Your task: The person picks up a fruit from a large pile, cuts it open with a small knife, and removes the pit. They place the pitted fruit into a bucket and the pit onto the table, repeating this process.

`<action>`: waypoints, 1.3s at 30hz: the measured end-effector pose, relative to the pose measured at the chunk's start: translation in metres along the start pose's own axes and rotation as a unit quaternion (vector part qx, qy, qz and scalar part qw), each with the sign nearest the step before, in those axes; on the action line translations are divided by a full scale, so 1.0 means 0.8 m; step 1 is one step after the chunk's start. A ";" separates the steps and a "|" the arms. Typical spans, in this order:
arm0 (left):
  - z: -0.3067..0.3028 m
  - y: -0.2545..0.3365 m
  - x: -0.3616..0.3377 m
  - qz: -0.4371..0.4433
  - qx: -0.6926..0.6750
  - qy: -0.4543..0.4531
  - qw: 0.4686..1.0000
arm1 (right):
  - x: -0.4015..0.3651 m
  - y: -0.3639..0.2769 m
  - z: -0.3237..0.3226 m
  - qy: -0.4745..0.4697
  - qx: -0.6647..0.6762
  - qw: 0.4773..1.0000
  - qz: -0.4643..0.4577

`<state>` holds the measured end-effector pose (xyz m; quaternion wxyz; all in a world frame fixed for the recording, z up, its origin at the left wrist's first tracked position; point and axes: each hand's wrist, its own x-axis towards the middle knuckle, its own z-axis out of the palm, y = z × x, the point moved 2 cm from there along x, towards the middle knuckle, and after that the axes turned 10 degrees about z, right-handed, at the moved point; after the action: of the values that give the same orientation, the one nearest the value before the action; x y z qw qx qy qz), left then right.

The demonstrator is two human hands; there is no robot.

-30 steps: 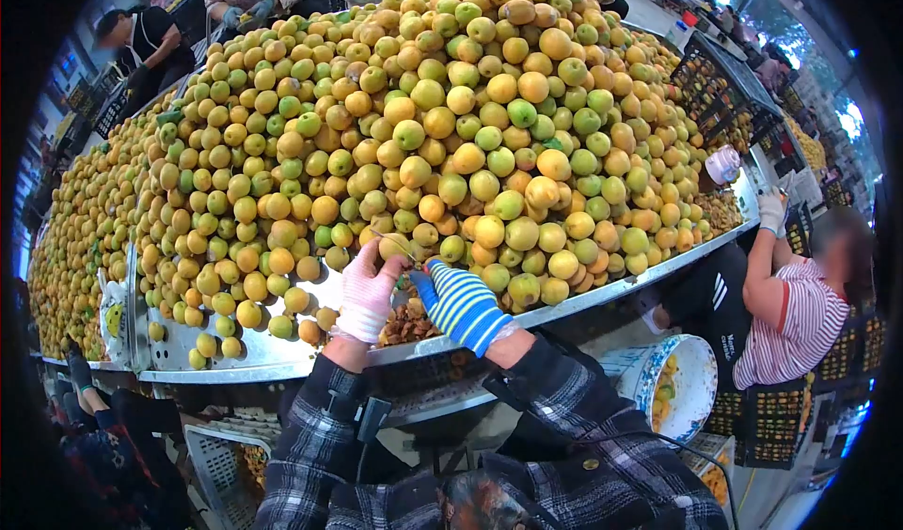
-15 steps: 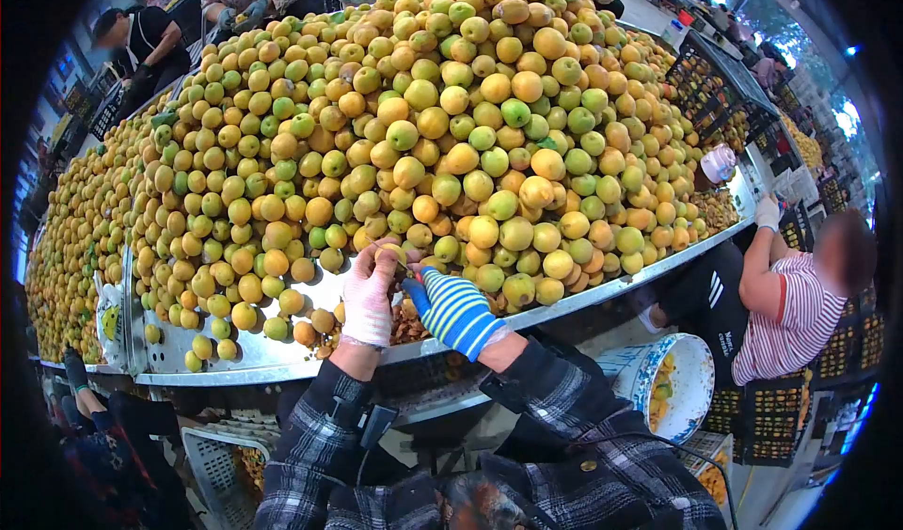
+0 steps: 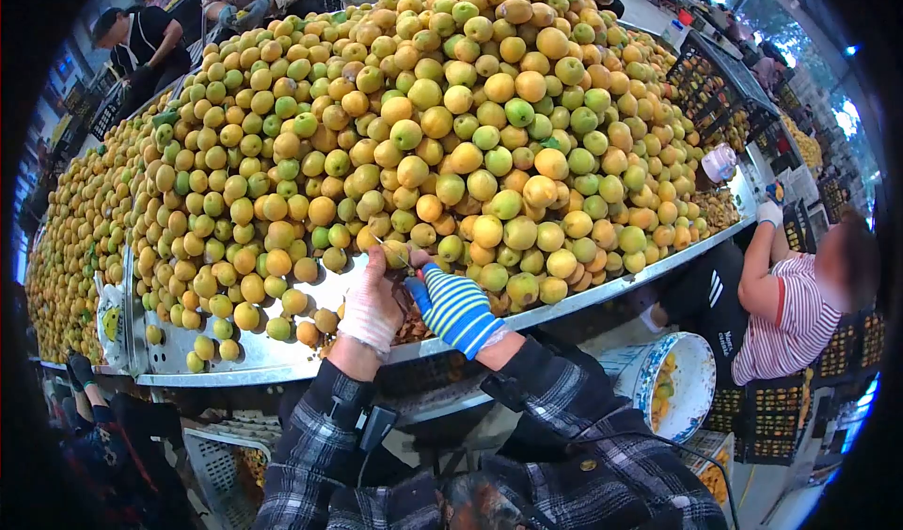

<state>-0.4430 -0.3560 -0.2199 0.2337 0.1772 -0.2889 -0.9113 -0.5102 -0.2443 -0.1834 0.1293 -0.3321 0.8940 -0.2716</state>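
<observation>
Yellow-green apricots [image 3: 451,107] are heaped high on the metal table in front of me. My left hand [image 3: 373,297], in a pale pinkish fingerless-looking glove, is closed on one apricot [image 3: 395,253] at the near edge of the heap. Closed beside it, my right hand [image 3: 451,306] wears a blue, white and yellow striped glove. It grips a small knife [image 3: 405,261], whose thin blade shows against the apricot; a bit of red by the fingers looks like its handle. Brown pits and scraps [image 3: 411,328] lie below my hands.
The metal table edge [image 3: 282,372] runs across in front of me. A white bucket [image 3: 696,370] with fruit pieces stands at right, near a seated person in a striped shirt [image 3: 800,304]. Crates [image 3: 221,464] sit below the table. Other people work at the far side.
My left hand has turned, its fingers opening out around the apricot, and the knife blade now shows. The right hand has stayed nearly in place. The person at right now holds up something colourful.
</observation>
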 end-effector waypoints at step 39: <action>-0.004 0.050 0.009 0.158 0.269 -0.006 0.950 | -0.002 0.044 -0.020 0.058 0.179 0.982 0.030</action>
<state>-0.4346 -0.3904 -0.1997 0.3167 0.1796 -0.5488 -0.7525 -0.5341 -0.2148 -0.1903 0.1426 -0.2601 0.8464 -0.4423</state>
